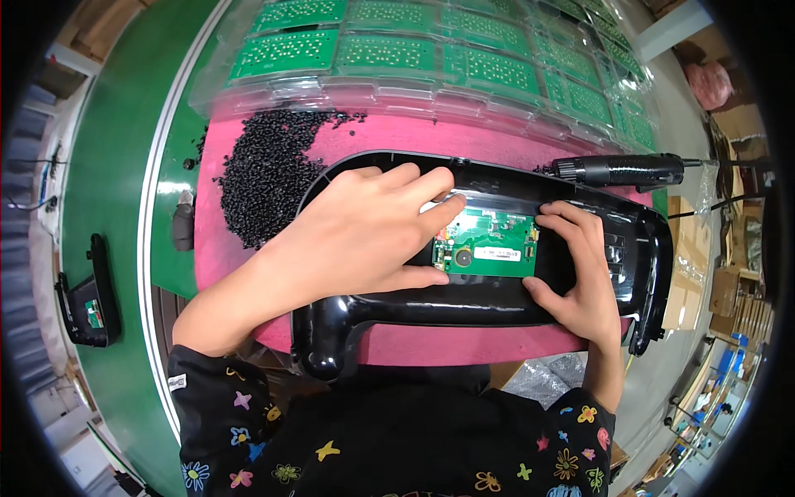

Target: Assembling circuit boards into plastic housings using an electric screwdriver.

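Note:
A glossy black plastic housing (pixel 497 302) lies across a pink mat (pixel 431 137). A small green circuit board (pixel 489 242) sits in its recess. My left hand (pixel 356 236) lies flat over the housing's left part, its fingertips resting on the board's upper left corner and left edge. My right hand (pixel 580 277) holds the board's right side, index finger at the top right corner, thumb below it. Both forearms come up from the lower edge in dark sleeves with coloured flowers.
A pile of small black pellets (pixel 269 170) covers the mat's left part. Clear trays of green circuit boards (pixel 464 62) stand behind. A black electric screwdriver (pixel 621 170) lies at the right. Another black housing (pixel 87 298) rests on the green belt at the left.

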